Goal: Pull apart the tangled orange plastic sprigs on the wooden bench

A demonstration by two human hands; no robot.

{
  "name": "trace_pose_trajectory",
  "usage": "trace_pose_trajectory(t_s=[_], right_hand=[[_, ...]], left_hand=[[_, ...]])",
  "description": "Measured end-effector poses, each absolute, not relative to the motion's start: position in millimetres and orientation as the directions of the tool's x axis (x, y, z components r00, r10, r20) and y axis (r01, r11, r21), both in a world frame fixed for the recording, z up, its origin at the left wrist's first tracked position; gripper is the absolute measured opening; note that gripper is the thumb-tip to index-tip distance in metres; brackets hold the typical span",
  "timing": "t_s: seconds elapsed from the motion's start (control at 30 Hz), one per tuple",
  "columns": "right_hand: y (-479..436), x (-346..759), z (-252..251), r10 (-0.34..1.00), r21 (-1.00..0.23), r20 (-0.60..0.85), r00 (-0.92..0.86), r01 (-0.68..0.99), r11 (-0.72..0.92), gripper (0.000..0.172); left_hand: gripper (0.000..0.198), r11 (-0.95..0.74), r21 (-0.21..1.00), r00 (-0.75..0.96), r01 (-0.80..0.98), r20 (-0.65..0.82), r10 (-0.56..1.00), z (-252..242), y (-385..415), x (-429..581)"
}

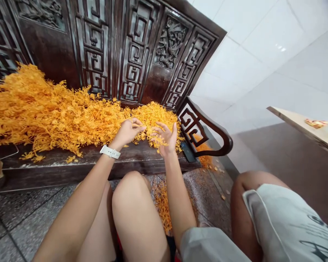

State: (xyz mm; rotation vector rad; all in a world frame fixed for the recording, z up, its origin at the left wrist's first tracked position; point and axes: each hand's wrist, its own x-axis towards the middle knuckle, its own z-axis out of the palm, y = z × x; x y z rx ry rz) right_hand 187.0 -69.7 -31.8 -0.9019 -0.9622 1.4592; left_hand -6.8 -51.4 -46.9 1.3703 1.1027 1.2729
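Over the bench seat, my left hand (pixel 129 132), with a pale watch strap on its wrist, pinches a thin orange sprig (pixel 142 127) between thumb and fingers. Close to its right, my right hand (pixel 168 137) is turned palm up with the fingers spread. Orange branching bits (pixel 160 140) show in front of its palm; whether they rest on it I cannot tell. Just behind both hands lies a smaller heap of orange pieces (pixel 155 112). To the left, a large pile of branched orange sprigs (pixel 57 112) covers the seat.
The dark carved wooden bench (pixel 98 157) has a curved armrest (pixel 221 138) at the right, with a phone-like dark slab (pixel 188 152) beside it. More orange bits (pixel 162 207) litter the floor. Another person's knee (pixel 246 203) is at the right, below a light wooden tabletop (pixel 303 125).
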Motion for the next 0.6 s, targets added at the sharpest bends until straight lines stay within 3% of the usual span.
trace_pose_trajectory(t_s=[0.1,0.17,0.23,0.3,0.37,0.47,0.6], right_hand=[[-76,196,-28,0.977,-0.984,-0.05,-0.206,-0.158,-0.083,0.072],[-78,198,-29,0.97,-0.998,-0.057,-0.237,-0.02,-0.063,0.064],[-77,195,-34,0.969,-0.998,-0.038,-0.243,0.055,-0.026,0.057],[-73,189,-40,0.962,-0.994,0.011,-0.272,0.1,0.04,0.053],[-67,183,-46,0.955,-0.984,0.089,-0.284,0.121,0.128,0.044],[-58,178,-51,0.964,-0.976,0.187,-0.19,0.078,0.205,0.038],[-54,178,-52,0.983,-0.987,0.16,-0.089,-0.032,0.157,0.041]], left_hand=[[0.014,-0.234,0.966,0.039,0.107,0.231,0.972,-51,-48,-7],[0.024,-0.271,0.954,0.023,0.13,0.27,0.962,-53,-47,-6],[0.034,-0.285,0.947,0.015,0.149,0.286,0.958,-55,-46,-4],[0.031,-0.294,0.939,0.02,0.178,0.295,0.955,-56,-47,-3],[0.026,-0.316,0.925,0.017,0.213,0.32,0.947,-57,-47,-3],[0.035,-0.315,0.928,0.06,0.199,0.31,0.949,-55,-48,-5],[0.039,-0.269,0.963,0.227,0.019,0.258,0.939,-50,-50,-5]])
